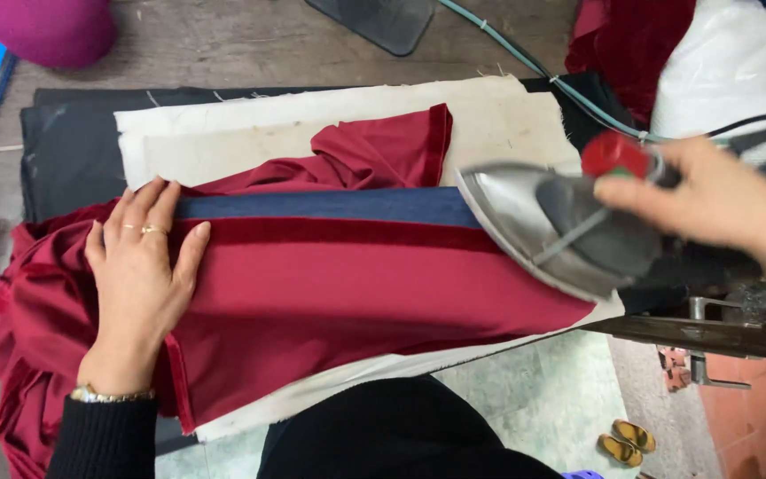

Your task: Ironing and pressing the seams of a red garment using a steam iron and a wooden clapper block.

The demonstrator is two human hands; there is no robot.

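A: Item one, the iron. Location?

B: At the right end of the worktop, tilted so its shiny pointed soleplate faces up, tip just at the end of the blue strip. The right hand is wrapped around its handle, fingers closed, beside a red knob.

A: Item two, the red garment?

B: Spread lengthwise along the near edge, over a cream padding cloth. The left hand lies flat and open on it toward the left end, fingers spread, gripping nothing, fingertips touching the blue strip. It is well apart from the iron.

A: Anything obscured?

B: The iron's handle is hidden under the right hand; the iron is blurred. Its cords run off the far right corner. The garment's left part droops past the edge, cut off.

A: Materials?

B: Smooth, slightly glossy red fabric with a darker velvety band beside the blue strip; coarse cream cloth, frayed at the edges; dark underlay; worn wooden worktop.
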